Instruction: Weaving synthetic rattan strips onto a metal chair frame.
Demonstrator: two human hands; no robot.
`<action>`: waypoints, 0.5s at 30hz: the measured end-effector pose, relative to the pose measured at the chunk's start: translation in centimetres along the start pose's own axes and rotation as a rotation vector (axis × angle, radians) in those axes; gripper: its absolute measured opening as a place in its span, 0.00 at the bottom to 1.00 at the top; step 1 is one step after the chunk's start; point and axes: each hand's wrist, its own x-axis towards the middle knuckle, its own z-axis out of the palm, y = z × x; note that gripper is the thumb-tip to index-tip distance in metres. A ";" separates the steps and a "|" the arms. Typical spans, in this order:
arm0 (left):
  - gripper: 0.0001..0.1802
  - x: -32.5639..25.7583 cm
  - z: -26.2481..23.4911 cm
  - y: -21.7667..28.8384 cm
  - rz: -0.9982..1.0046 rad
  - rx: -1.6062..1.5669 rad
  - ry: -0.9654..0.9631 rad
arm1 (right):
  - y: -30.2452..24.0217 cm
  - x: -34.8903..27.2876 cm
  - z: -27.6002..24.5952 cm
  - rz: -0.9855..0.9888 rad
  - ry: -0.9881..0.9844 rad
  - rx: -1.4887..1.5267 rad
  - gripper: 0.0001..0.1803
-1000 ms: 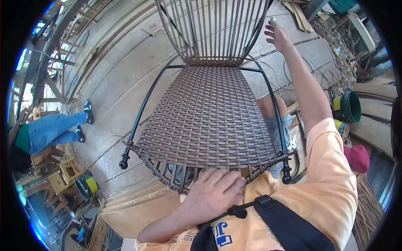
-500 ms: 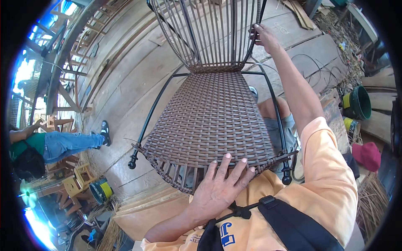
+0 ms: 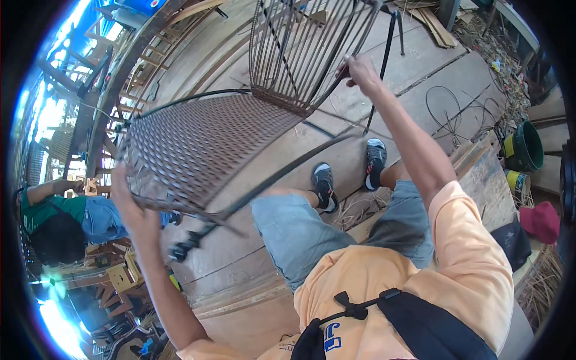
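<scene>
A chair [image 3: 198, 138] with a dark metal frame and brown woven seat is turned at an angle, held up in front of me. Its backrest [image 3: 300, 54] has upright brown strands with gaps between them. My right hand [image 3: 363, 77] is closed round the side edge of the backrest. At the seat's front edge, my left hand [image 3: 141, 219] grips the rim, somewhat blurred by motion. Loose strand ends stick out beside the near front corner, where a dark knob [image 3: 182, 249] tips the frame.
Another person in a green shirt [image 3: 69, 210] is at the left, beside wooden furniture parts [image 3: 126, 273]. On the right stand a dark green bucket [image 3: 525, 147], a maroon cap [image 3: 540, 222] and a black cap [image 3: 510, 243]. Loose strands [image 3: 447, 111] lie on the board floor.
The chair has swung leftward and turned, its seat front now at the left. My left hand has gone from lying flat on the seat edge to its rim. My right hand keeps hold of the backrest.
</scene>
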 end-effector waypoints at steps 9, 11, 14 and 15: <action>0.22 14.4 2.1 -6.3 0.074 -0.003 -0.078 | 1.9 -5.0 1.5 0.096 0.098 0.447 0.15; 0.19 15.8 1.4 -4.4 0.164 0.062 -0.094 | 2.6 -5.6 0.5 0.142 0.096 0.514 0.14; 0.17 17.2 1.0 0.0 0.281 0.071 -0.021 | 3.8 -6.0 -1.5 0.141 0.160 0.586 0.13; 0.16 17.6 0.7 1.5 0.305 0.091 0.006 | 4.1 -6.1 -2.1 0.149 0.152 0.596 0.12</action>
